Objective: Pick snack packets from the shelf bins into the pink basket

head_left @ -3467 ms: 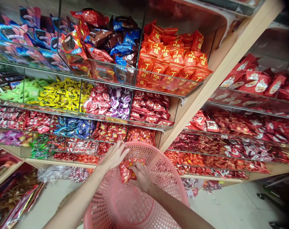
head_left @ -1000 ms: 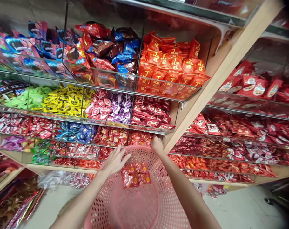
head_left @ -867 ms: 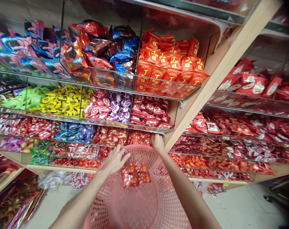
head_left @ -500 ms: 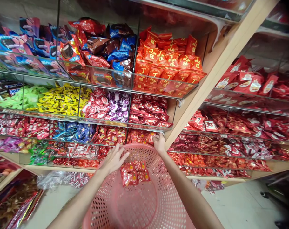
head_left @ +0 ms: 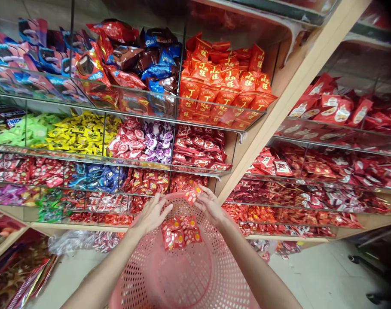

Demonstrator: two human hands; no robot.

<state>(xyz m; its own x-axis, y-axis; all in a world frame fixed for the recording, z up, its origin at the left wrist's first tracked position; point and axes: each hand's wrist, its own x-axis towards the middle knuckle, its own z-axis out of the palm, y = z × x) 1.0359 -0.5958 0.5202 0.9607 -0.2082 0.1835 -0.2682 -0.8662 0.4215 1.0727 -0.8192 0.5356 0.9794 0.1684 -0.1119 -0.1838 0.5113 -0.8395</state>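
Observation:
A pink perforated plastic basket [head_left: 169,274] is tilted toward me below the shelves. My left hand [head_left: 152,213] is at its upper left rim, fingers over the edge and thumb on the inner side, holding it. Between the thumb and fingers of my right hand [head_left: 210,205] is a small red candy packet [head_left: 193,194] with orange dots, held above the basket's far rim. Several matching red packets [head_left: 181,234] lie together inside the basket on its far side. Just beyond the rim, a shelf bin [head_left: 179,182] contains similar red packets, partly hidden by the held one.
Clear-fronted shelf bins hold red-and-gold packets [head_left: 226,92], yellow candies [head_left: 82,133] and blue candies [head_left: 102,177]. A wooden post [head_left: 279,107] slants between two shelf sections. Plastic bags [head_left: 71,242] sit beneath the shelves, and a dark wheeled base [head_left: 366,262] stands on the floor at right.
My right hand has drawn back from the shelf bin to the basket's rim, bringing a red candy packet. My left hand stays on the rim.

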